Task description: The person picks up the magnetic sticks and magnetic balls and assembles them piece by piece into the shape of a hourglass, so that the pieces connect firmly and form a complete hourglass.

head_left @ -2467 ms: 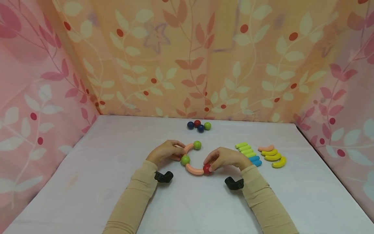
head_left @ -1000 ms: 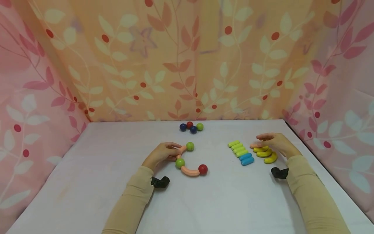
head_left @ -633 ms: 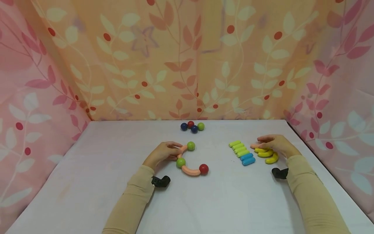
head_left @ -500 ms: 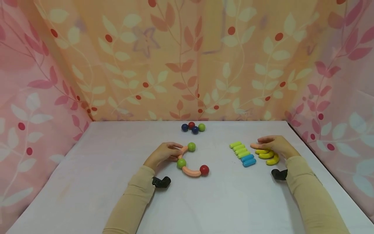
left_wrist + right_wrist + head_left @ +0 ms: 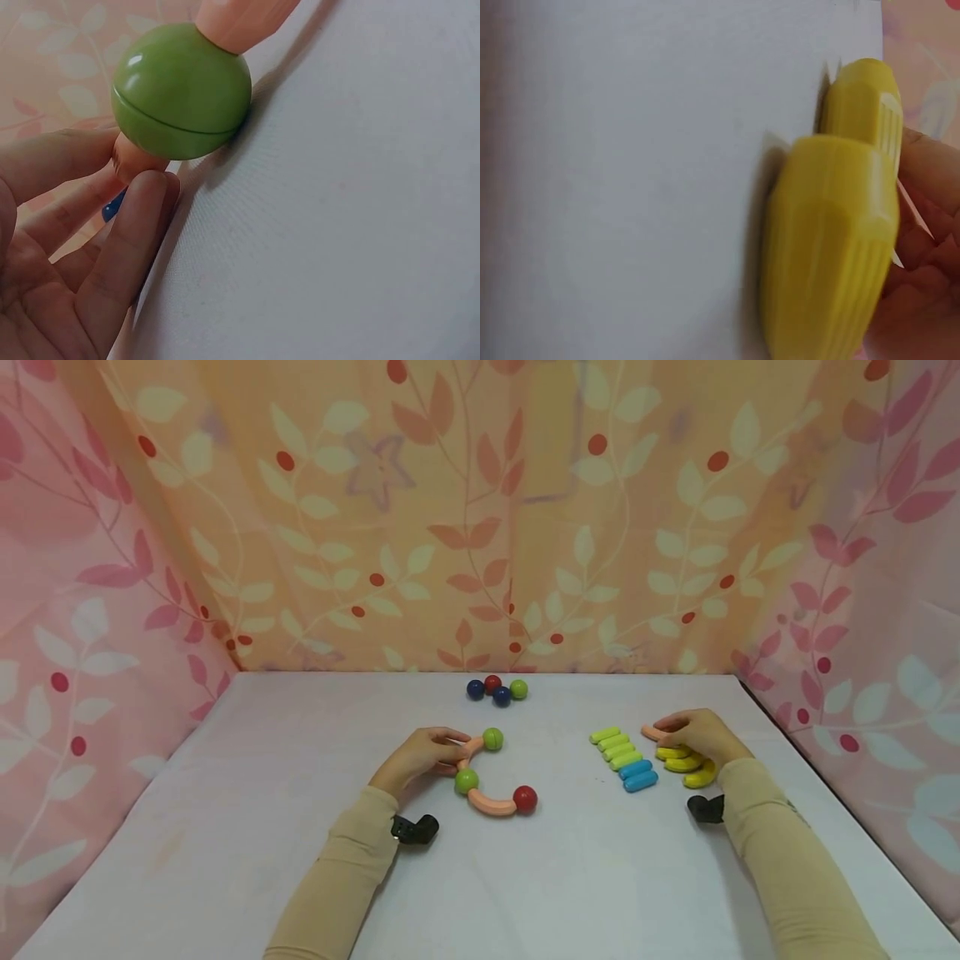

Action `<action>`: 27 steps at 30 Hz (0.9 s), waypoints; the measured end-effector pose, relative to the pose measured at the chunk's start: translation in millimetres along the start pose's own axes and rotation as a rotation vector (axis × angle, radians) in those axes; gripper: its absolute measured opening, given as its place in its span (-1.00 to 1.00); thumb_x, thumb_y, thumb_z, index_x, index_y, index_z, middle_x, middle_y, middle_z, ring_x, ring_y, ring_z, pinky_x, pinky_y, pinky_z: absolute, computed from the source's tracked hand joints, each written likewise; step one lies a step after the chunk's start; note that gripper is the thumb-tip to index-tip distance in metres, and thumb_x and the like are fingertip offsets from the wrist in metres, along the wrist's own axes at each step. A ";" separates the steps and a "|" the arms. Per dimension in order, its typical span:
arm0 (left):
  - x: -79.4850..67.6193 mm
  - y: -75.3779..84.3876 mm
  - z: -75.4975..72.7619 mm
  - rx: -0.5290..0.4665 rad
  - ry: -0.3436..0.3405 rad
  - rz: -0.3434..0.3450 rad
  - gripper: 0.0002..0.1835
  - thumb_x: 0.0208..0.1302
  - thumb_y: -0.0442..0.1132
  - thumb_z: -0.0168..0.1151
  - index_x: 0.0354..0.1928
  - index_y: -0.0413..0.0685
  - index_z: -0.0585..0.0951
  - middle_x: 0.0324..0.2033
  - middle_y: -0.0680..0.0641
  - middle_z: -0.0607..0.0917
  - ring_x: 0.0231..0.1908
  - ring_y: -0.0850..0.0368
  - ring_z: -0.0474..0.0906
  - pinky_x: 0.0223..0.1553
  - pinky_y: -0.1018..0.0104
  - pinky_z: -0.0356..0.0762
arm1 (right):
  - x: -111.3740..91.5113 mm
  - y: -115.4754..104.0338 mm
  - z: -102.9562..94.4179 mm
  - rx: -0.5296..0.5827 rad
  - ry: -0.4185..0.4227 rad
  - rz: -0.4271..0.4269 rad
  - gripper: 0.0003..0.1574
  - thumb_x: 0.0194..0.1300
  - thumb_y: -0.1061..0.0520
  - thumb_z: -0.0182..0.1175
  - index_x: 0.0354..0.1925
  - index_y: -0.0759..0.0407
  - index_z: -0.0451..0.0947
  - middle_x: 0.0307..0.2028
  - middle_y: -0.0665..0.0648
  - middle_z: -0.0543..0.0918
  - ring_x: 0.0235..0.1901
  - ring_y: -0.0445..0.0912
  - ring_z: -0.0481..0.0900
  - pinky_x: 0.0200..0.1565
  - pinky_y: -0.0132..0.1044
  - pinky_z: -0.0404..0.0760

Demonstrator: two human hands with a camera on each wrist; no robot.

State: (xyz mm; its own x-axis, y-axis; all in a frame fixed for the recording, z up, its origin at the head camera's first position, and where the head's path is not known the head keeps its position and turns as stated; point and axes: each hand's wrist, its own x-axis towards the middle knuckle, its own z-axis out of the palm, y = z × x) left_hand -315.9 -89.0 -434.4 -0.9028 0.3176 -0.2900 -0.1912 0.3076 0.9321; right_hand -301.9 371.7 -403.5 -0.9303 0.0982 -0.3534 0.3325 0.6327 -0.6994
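Note:
My left hand (image 5: 423, 756) pinches a peach curved stick (image 5: 472, 746) between thumb and fingers. Green balls sit at its two ends, one at the far end (image 5: 492, 739) and a nearer green ball (image 5: 467, 781), which the left wrist view shows large. From the nearer ball a second peach curved stick (image 5: 491, 804) runs right to a red ball (image 5: 525, 799). On the right side, my right hand (image 5: 705, 737) grips the end of a loose peach curved stick (image 5: 652, 732), its fingertips covering that end. Yellow curved sticks (image 5: 829, 247) lie under and beside that hand.
At the table's back stand two dark blue balls (image 5: 502, 697), a red ball (image 5: 492, 685) and a green ball (image 5: 519, 690). Lime straight sticks (image 5: 617, 751) and two blue sticks (image 5: 640, 782) lie in a row left of the yellow ones. Floral cloth (image 5: 480, 527) walls the table.
My right hand left the red ball, moved right to the loose peach stick, and lately shifted slightly left with the stick now angled. The left hand keeps its pinch.

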 end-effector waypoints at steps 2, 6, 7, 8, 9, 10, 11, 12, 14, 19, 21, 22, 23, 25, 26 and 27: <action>0.0 0.5 0.1 -0.003 -0.005 0.000 -0.54 0.29 -0.25 0.34 0.21 -0.21 0.57 -0.06 -0.16 0.68 -0.30 0.24 0.63 -0.17 0.37 0.69 | -0.8 -1.4 1.1 0.005 0.007 0.004 -0.29 0.32 0.03 0.31 0.34 0.24 0.40 0.32 0.39 0.38 0.04 0.12 0.43 -0.04 -0.26 0.49; 0.3 1.1 -0.1 -0.003 -0.004 -0.003 -0.55 0.29 -0.25 0.34 0.20 -0.20 0.58 -0.09 -0.14 0.68 -0.30 0.24 0.63 -0.18 0.38 0.69 | -5.5 -8.8 3.0 0.025 0.013 0.018 -0.21 0.28 -0.10 0.34 0.38 0.12 0.38 0.36 0.33 0.36 0.10 0.14 0.39 -0.05 -0.23 0.46; 0.3 1.4 0.1 -0.006 -0.003 -0.005 -0.56 0.29 -0.25 0.34 0.19 -0.20 0.58 -0.09 -0.14 0.68 -0.30 0.23 0.63 -0.19 0.39 0.68 | -7.2 -11.6 3.8 0.017 0.012 0.004 -0.19 0.27 -0.14 0.34 0.38 0.11 0.38 0.36 0.33 0.36 0.10 0.14 0.39 -0.06 -0.22 0.46; 0.1 1.7 0.0 -0.005 -0.001 -0.005 -0.56 0.29 -0.25 0.34 0.19 -0.19 0.58 -0.10 -0.13 0.68 -0.30 0.24 0.62 -0.19 0.39 0.68 | -9.0 -15.3 5.1 0.007 0.015 -0.002 -0.17 0.25 -0.18 0.35 0.38 0.09 0.39 0.36 0.32 0.37 0.11 0.14 0.39 -0.07 -0.21 0.45; -0.3 2.1 0.0 -0.005 -0.001 -0.005 -0.56 0.28 -0.25 0.34 0.19 -0.19 0.58 -0.11 -0.13 0.68 -0.30 0.24 0.62 -0.20 0.39 0.68 | -11.3 -19.6 6.8 -0.004 0.015 -0.014 -0.16 0.24 -0.22 0.35 0.37 0.07 0.39 0.36 0.30 0.38 0.12 0.14 0.39 -0.06 -0.20 0.46; -0.8 2.5 0.2 -0.006 -0.003 -0.005 -0.56 0.28 -0.26 0.34 0.19 -0.20 0.58 -0.11 -0.13 0.69 -0.30 0.24 0.62 -0.20 0.40 0.68 | -13.6 -24.6 9.2 -0.017 0.018 -0.029 -0.16 0.23 -0.24 0.35 0.36 0.06 0.41 0.35 0.30 0.40 0.12 0.14 0.39 -0.03 -0.17 0.48; -1.3 3.1 0.3 -0.006 -0.003 -0.005 -0.56 0.29 -0.26 0.34 0.19 -0.20 0.59 -0.11 -0.13 0.68 -0.30 0.24 0.62 -0.20 0.40 0.68 | -15.8 -29.6 11.9 -0.025 0.017 -0.049 -0.15 0.23 -0.25 0.34 0.35 0.07 0.41 0.34 0.30 0.41 0.14 0.15 0.39 0.00 -0.11 0.51; -1.9 3.7 0.3 -0.004 -0.002 -0.004 -0.56 0.29 -0.25 0.34 0.19 -0.20 0.59 -0.11 -0.13 0.68 -0.30 0.23 0.62 -0.19 0.40 0.68 | -17.6 -34.5 15.0 -0.032 0.017 -0.075 -0.15 0.23 -0.26 0.33 0.35 0.09 0.43 0.34 0.31 0.42 0.16 0.16 0.38 0.06 -0.05 0.51; -3.0 4.8 0.3 0.000 -0.001 -0.005 -0.56 0.29 -0.24 0.34 0.20 -0.19 0.58 -0.09 -0.14 0.67 -0.29 0.23 0.61 -0.18 0.39 0.68 | -20.9 -44.6 22.8 -0.027 0.017 -0.109 -0.13 0.22 -0.32 0.32 0.33 0.09 0.45 0.33 0.29 0.44 0.23 0.16 0.37 0.20 0.08 0.45; -2.9 4.6 -0.2 0.012 0.008 -0.017 -0.57 0.29 -0.22 0.34 0.19 -0.15 0.59 -0.04 -0.14 0.63 -0.25 0.20 0.61 -0.17 0.37 0.69 | -24.4 -62.2 44.7 0.033 -0.013 -0.158 -0.17 0.19 -0.34 0.34 0.27 0.07 0.51 0.30 0.24 0.51 0.29 0.15 0.35 0.35 0.24 0.25; -2.7 4.3 -0.4 0.010 0.007 -0.021 -0.57 0.30 -0.22 0.34 0.18 -0.16 0.59 -0.05 -0.14 0.65 -0.25 0.21 0.61 -0.18 0.38 0.69 | -23.6 -66.9 53.9 0.050 -0.021 -0.159 -0.24 0.20 -0.28 0.36 0.24 0.06 0.55 0.27 0.22 0.55 0.24 0.12 0.40 0.32 0.15 0.33; -2.8 4.3 -0.5 0.006 0.006 -0.023 -0.57 0.30 -0.23 0.33 0.18 -0.16 0.59 -0.07 -0.14 0.66 -0.26 0.21 0.61 -0.19 0.39 0.68 | -23.2 -69.3 58.5 0.055 -0.025 -0.167 -0.26 0.20 -0.25 0.36 0.23 0.08 0.56 0.25 0.23 0.56 0.21 0.11 0.44 0.28 0.08 0.40; -2.9 4.3 -0.5 0.001 0.006 -0.025 -0.58 0.30 -0.24 0.33 0.18 -0.16 0.59 -0.08 -0.14 0.67 -0.27 0.21 0.61 -0.20 0.40 0.68 | -23.1 -71.8 63.3 0.058 -0.033 -0.172 -0.28 0.22 -0.23 0.36 0.23 0.09 0.56 0.24 0.23 0.57 0.17 0.09 0.46 0.23 0.01 0.46; -3.2 3.9 -0.5 -0.003 0.003 -0.025 -0.57 0.30 -0.24 0.33 0.19 -0.17 0.59 -0.10 -0.14 0.68 -0.29 0.22 0.61 -0.21 0.41 0.67 | -22.0 -76.5 72.2 0.064 -0.038 -0.171 -0.33 0.23 -0.18 0.37 0.21 0.09 0.58 0.22 0.21 0.59 0.10 0.05 0.49 0.13 -0.13 0.51; -3.4 3.7 -0.5 -0.002 0.004 -0.023 -0.57 0.30 -0.24 0.33 0.19 -0.18 0.59 -0.10 -0.14 0.68 -0.29 0.23 0.61 -0.21 0.41 0.68 | -22.1 -78.8 76.7 0.065 -0.043 -0.176 -0.34 0.23 -0.17 0.37 0.21 0.10 0.58 0.21 0.22 0.59 0.07 0.05 0.50 0.08 -0.18 0.54; -3.6 3.6 -0.4 -0.006 0.006 -0.025 -0.57 0.29 -0.25 0.34 0.18 -0.17 0.59 -0.10 -0.13 0.67 -0.29 0.23 0.62 -0.22 0.41 0.68 | -22.1 -81.2 80.8 0.067 -0.047 -0.185 -0.35 0.23 -0.16 0.37 0.20 0.11 0.59 0.21 0.22 0.60 0.06 0.03 0.51 0.05 -0.21 0.54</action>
State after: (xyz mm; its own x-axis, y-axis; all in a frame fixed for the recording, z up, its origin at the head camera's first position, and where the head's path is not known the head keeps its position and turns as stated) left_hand -313.5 -89.4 -429.9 -0.9000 0.3043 -0.3121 -0.2163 0.3099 0.9259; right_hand -295.8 256.1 -389.1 -0.9688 -0.0523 -0.2424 0.1673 0.5839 -0.7944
